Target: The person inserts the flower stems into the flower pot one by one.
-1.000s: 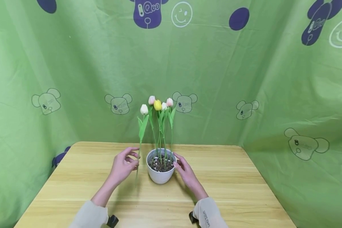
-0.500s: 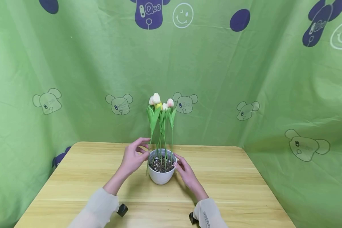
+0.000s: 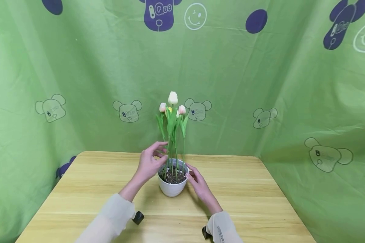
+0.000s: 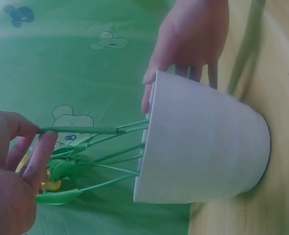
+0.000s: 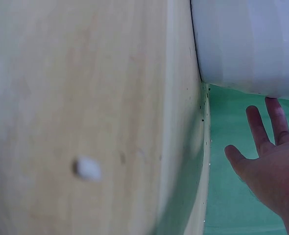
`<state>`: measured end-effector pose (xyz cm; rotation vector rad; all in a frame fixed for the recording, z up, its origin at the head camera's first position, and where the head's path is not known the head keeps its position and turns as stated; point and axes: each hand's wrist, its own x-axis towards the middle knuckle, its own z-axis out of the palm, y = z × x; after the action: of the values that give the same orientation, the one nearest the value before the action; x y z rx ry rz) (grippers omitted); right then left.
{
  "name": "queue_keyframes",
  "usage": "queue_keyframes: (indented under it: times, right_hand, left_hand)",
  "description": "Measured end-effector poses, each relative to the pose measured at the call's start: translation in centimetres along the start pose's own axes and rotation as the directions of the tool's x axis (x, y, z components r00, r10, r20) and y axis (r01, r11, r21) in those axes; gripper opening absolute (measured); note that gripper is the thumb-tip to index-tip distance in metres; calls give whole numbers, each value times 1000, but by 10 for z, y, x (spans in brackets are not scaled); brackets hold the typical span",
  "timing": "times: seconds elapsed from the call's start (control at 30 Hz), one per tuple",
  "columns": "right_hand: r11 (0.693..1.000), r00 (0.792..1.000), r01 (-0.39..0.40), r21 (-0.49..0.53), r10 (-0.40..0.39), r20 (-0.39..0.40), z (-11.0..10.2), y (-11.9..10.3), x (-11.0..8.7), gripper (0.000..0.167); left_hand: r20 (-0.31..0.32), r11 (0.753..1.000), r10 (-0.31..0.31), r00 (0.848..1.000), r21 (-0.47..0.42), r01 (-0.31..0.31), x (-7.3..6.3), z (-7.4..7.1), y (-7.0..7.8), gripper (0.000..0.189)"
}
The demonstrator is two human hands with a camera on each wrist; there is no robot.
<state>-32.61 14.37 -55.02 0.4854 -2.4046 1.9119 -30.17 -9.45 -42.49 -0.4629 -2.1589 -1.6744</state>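
In the head view a white tulip (image 3: 172, 98) rises above the other blooms. Its stem is pinched by my left hand (image 3: 150, 163) between thumb and fingers, over the left part of the white flower pot (image 3: 171, 189). The left wrist view shows the pinched stem (image 4: 81, 130) pointing at the pot's mouth; whether its lower end touches the soil (image 3: 174, 177) I cannot tell. My right hand (image 3: 200, 185) rests against the pot's right side, thumb at the rim. Its fingers look straight and spread in the right wrist view. Several pink, white and yellow tulips (image 3: 181, 109) stand in the pot.
The pot stands on a wooden table (image 3: 246, 199). Behind and beside it hangs a green curtain (image 3: 231, 74) printed with bears. A small white bit (image 5: 88, 168) lies on the tabletop in the right wrist view.
My left hand has carried the white tulip rightward and up, from beside the pot to over it, in front of the other stems. My right hand has stayed at the pot.
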Motion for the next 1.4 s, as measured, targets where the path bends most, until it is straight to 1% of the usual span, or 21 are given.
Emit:
queue_keyframes:
  times: [0.2,0.5,0.6,0.73,0.93,1.17,1.4]
  right_hand:
    - [1000,1000,-13,-18,13,6,-1,0,0,48]
    - [999,1000,0,-39,0,10,-1,0,0,49]
    - [999,1000,13,-46,-13,14,-1,0,0,50]
    - [999,1000,6,-45,-5,13,-1,1,-1,49]
    - [1000,1000,-15,-26,15,12,-2,1,-1,48]
    - [1000,1000,-17,-22,17,1,-1,2,1,48]
    - [1000,1000,-1,-13,1,7,-1,1,1,49]
  left_hand:
    - [-14,1000,-4,1000,-15,4,0,8,-4,50]
    - [1,999,19,1000,-43,-19,-2,10,-16,49]
    - [8,998,19,1000,-54,-19,-4,12,-21,49]
    - [14,998,13,1000,-62,-12,-8,15,-27,49]
    - [1,998,3,1000,-55,-3,-15,21,-35,49]
    - [-6,999,-11,1000,-49,10,-20,25,-43,49]
    - [-19,999,12,1000,-43,-13,-25,28,-50,48]
